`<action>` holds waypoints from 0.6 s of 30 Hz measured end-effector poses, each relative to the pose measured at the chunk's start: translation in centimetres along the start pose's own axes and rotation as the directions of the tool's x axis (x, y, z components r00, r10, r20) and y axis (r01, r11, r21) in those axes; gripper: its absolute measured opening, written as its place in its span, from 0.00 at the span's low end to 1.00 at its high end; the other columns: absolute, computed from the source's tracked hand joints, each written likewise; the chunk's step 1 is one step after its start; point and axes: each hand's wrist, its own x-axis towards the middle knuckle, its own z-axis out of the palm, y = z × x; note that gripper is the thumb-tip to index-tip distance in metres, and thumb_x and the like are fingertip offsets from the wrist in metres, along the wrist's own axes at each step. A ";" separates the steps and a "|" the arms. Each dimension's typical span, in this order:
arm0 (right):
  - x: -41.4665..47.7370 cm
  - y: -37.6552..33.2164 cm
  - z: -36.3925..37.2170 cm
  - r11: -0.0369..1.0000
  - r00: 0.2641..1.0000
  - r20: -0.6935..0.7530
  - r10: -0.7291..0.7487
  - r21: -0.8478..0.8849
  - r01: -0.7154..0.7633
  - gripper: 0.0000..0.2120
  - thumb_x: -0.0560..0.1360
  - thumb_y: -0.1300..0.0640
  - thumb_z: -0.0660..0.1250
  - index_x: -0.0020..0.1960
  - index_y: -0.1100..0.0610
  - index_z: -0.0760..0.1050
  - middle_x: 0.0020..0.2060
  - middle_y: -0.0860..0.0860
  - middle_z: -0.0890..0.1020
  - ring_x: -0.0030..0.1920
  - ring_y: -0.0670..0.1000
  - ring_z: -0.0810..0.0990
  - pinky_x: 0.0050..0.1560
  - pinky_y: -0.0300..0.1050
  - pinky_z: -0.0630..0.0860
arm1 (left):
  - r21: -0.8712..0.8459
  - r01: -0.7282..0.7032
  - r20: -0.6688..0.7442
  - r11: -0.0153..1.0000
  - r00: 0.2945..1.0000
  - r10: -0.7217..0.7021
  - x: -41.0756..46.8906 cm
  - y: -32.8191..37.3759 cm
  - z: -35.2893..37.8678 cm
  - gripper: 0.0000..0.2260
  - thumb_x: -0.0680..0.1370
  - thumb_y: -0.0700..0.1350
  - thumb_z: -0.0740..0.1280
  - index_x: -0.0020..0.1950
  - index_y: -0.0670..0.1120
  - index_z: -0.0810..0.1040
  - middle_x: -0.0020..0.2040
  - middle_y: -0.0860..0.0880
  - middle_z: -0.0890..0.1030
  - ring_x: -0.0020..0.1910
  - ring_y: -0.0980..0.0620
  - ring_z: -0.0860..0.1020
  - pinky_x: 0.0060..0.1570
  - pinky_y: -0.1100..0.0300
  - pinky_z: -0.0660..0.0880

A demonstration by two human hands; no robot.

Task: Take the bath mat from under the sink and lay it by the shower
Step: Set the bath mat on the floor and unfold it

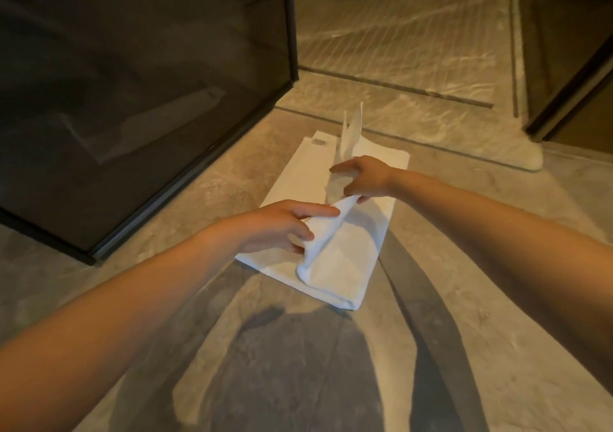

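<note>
Stone-look floor [225, 179] all around, head cam looking straight down at it. A dark glass shower panel [132, 83] fills everything from 9 to 11 o'clock, and the shower floor [398, 33] starts past the threshold line at 12 to 1 o'clock.

The white bath mat [348, 259] is down on the floor dead centre, with its long side running toward 12 and its far end just short of that threshold. So it's by the shower, just not flat yet. One layer is doubled over on top, and a flap [353, 126] sticks straight up at the far end.

My left hand [282, 226] has its fingers curled round the rolled fold on the near side. My right hand [365, 176] pinches the same fold a bit further toward 12, forefinger sticking out.

How I'd do this bit: lift the top layer only, swing it over to one side and let it drop, keeping the bottom layer pinned so the whole thing doesn't skate on the smooth stone. Then knock that flap down, smooth outward from the middle, and square the far edge up with the threshold.

Labels: there's a small tag [319, 142] on the mat's far corner at about 11 o'clock. It's way too small to read.
</note>
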 end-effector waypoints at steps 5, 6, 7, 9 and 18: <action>-2.6 2.4 -3.2 0.974 0.988 0.023 -0.155 -0.165 0.157 0.40 0.71 0.65 0.68 0.77 0.41 0.58 0.77 0.50 0.60 0.75 0.52 0.60 0.70 0.45 0.64 | -0.213 -0.010 0.133 0.977 0.990 0.039 1.2 0.8 2.2 0.23 0.79 0.30 0.59 0.67 0.50 0.78 0.71 0.52 0.71 0.67 0.45 0.73 0.62 0.44 0.74; -3.2 2.9 -3.9 0.976 0.987 0.028 -0.158 -0.149 0.160 0.41 0.71 0.65 0.68 0.77 0.40 0.57 0.78 0.50 0.60 0.76 0.51 0.59 0.72 0.48 0.62 | -0.263 -0.004 0.158 0.965 0.986 0.048 1.6 1.0 2.9 0.22 0.79 0.30 0.58 0.67 0.49 0.78 0.71 0.50 0.72 0.67 0.43 0.73 0.61 0.44 0.75; -3.9 3.4 -4.6 0.979 0.987 0.032 -0.157 -0.130 0.159 0.42 0.71 0.66 0.68 0.78 0.41 0.57 0.78 0.49 0.59 0.77 0.50 0.57 0.73 0.50 0.61 | -0.306 0.002 0.183 0.952 0.981 0.057 2.1 1.2 3.6 0.22 0.79 0.31 0.57 0.68 0.48 0.77 0.71 0.47 0.72 0.68 0.41 0.73 0.61 0.43 0.75; -5.5 4.7 -6.0 0.982 0.989 0.033 -0.145 -0.116 0.148 0.43 0.71 0.67 0.68 0.78 0.42 0.56 0.78 0.47 0.58 0.78 0.48 0.54 0.74 0.45 0.58 | -0.375 0.018 0.242 0.927 0.967 0.079 3.0 1.9 4.9 0.22 0.79 0.32 0.56 0.69 0.46 0.76 0.72 0.43 0.71 0.68 0.37 0.71 0.63 0.40 0.72; -13.6 13.9 -10.7 0.996 0.999 -0.007 -0.051 0.075 0.051 0.43 0.73 0.67 0.70 0.79 0.44 0.53 0.78 0.41 0.56 0.77 0.42 0.51 0.73 0.42 0.54 | -0.376 0.131 0.445 0.917 0.894 0.054 8.4 4.4 13.7 0.23 0.77 0.32 0.56 0.69 0.46 0.76 0.73 0.38 0.67 0.62 0.37 0.73 0.54 0.43 0.78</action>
